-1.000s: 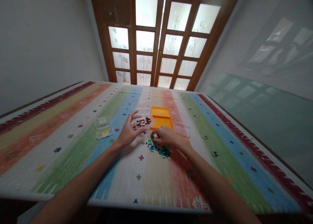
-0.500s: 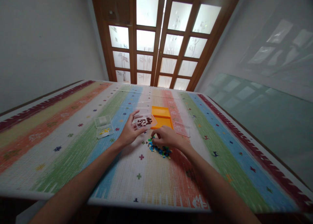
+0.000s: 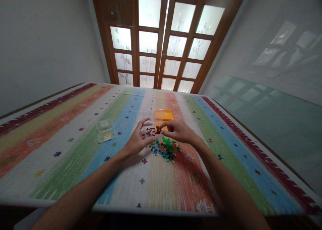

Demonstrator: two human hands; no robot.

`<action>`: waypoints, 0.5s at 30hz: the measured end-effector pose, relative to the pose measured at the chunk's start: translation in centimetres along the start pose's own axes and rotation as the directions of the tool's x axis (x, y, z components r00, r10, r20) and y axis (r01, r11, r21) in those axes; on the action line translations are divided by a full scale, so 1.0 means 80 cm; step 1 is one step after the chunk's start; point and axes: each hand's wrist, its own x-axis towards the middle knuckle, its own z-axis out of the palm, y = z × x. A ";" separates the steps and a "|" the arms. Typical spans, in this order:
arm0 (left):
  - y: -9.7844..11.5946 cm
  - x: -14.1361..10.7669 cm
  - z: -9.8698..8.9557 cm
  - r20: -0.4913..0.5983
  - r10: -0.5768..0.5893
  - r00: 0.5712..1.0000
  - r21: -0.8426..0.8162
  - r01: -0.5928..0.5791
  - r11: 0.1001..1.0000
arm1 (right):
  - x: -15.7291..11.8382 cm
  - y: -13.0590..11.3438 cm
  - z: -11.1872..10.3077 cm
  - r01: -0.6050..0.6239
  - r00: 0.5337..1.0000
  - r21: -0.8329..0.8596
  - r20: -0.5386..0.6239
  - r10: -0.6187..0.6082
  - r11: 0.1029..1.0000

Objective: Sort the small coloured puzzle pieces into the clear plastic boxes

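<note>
My left hand grips a small clear plastic box by its left side, thumb along the near edge and fingers behind. Dark brown toy bricks lie loose inside it. At the box's right end, my right hand has thumb and forefinger pinched together over the bricks; what is between the fingertips is too small to make out. Just below both hands, a pile of small blue, green and cream bricks is spread on the tablecloth.
An open orange case lies behind the hands, partly covered by them. To the left stands an open clear box with yellow pieces in it. A striped tablecloth covers the table; wooden glazed doors stand beyond.
My right hand has risen from the pile to the right end of the clear box, uncovering green bricks in the pile. The box has shifted slightly nearer and tilted in my left hand.
</note>
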 end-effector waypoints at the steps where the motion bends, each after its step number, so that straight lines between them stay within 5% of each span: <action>1: 0.000 -0.001 0.002 0.013 -0.001 1.000 -0.003 0.001 1.000 | 0.002 -0.001 0.001 -0.008 1.000 -0.034 0.004 0.008 0.999; 15: -0.001 -0.008 0.011 0.097 -0.008 0.995 -0.057 0.014 0.998 | 0.014 -0.004 0.013 -0.067 0.995 -0.215 0.062 0.082 0.974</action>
